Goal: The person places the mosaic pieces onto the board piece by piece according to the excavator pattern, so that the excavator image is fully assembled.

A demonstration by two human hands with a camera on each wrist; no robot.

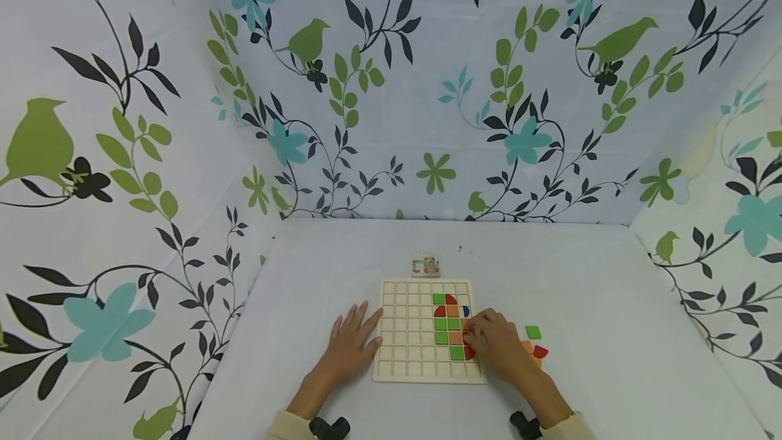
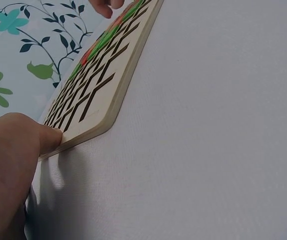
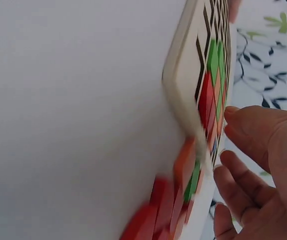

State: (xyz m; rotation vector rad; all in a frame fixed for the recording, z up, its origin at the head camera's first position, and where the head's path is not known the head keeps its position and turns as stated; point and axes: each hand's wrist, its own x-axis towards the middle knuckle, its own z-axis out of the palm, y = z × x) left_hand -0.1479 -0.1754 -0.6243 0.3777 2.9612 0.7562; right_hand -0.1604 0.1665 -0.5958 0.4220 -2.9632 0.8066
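A wooden grid board (image 1: 403, 338) lies on the white table, with several green, red and orange tiles set in its right-hand cells; a blue-and-white tile (image 1: 466, 311) is among them. My left hand (image 1: 351, 341) rests at the board's left edge, fingers spread, its thumb (image 2: 51, 137) touching the frame in the left wrist view. My right hand (image 1: 497, 345) is over the right edge, fingers bent toward the tiles and partly hiding them. In the right wrist view its thumb (image 3: 238, 117) is close to the set tiles, and no tile shows between the fingers.
Right of the board lie loose tiles: a green one (image 1: 533, 332), a red one (image 1: 540, 352) and orange ones partly behind the right hand. A small patterned card (image 1: 425, 265) lies beyond the board's far edge. Patterned cloth (image 1: 397, 87) hangs behind the table and at both sides.
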